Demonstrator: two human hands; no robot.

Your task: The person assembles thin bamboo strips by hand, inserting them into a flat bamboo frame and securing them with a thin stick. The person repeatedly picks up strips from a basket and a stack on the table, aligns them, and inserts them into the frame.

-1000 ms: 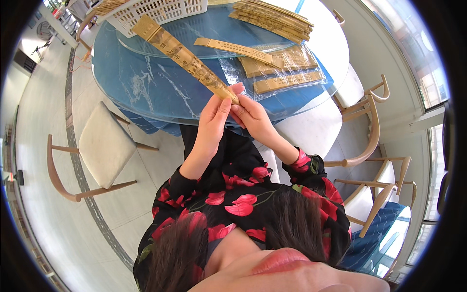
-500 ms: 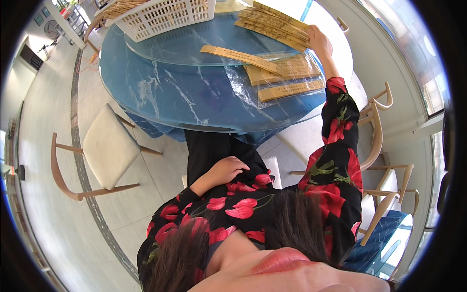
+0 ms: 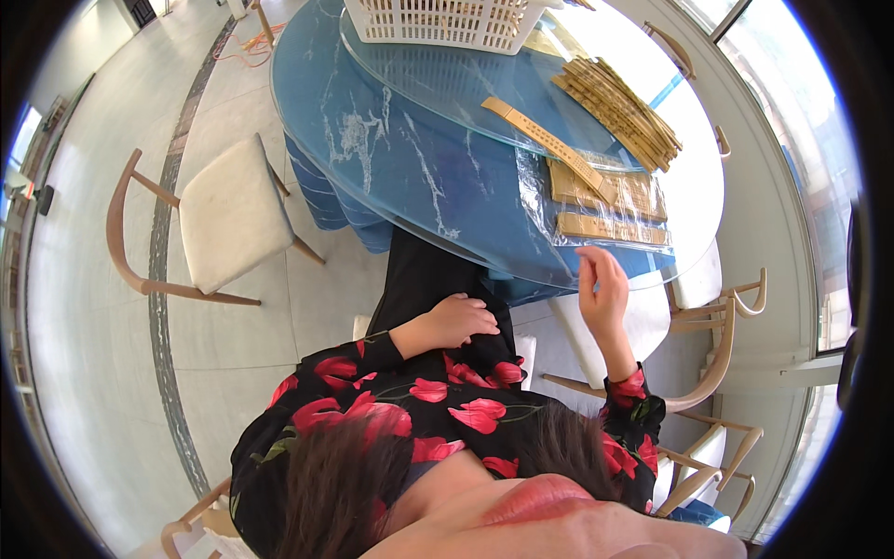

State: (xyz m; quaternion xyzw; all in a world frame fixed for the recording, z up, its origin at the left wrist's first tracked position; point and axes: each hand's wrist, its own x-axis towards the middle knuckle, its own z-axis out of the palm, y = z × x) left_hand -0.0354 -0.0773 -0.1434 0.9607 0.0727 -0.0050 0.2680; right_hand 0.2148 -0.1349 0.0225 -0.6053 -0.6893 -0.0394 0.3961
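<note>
My left hand (image 3: 461, 320) lies flat on my lap over black trousers, holding nothing. Just off the near table edge, my right hand (image 3: 603, 284) is raised with loosely bent fingers and nothing in them. Closest to it on the table is a clear plastic bag of tan paper sleeves (image 3: 619, 227). A single long printed sleeve (image 3: 548, 143) lies slantwise, its near end over that bag. Beyond, a fanned pile of long narrow tan sleeves (image 3: 619, 112) rests on the glass turntable (image 3: 447, 79).
A white slatted plastic basket (image 3: 438, 33) stands at the far side of the round blue marbled table (image 3: 372, 177). One pale-seated wooden chair (image 3: 237, 214) is at the left. Several more chairs (image 3: 717, 354) stand at the right by the windows.
My right hand has left the fanned pile and drawn back toward me, below the table edge. The view has turned, so the table sits further right. My left hand still rests on my lap.
</note>
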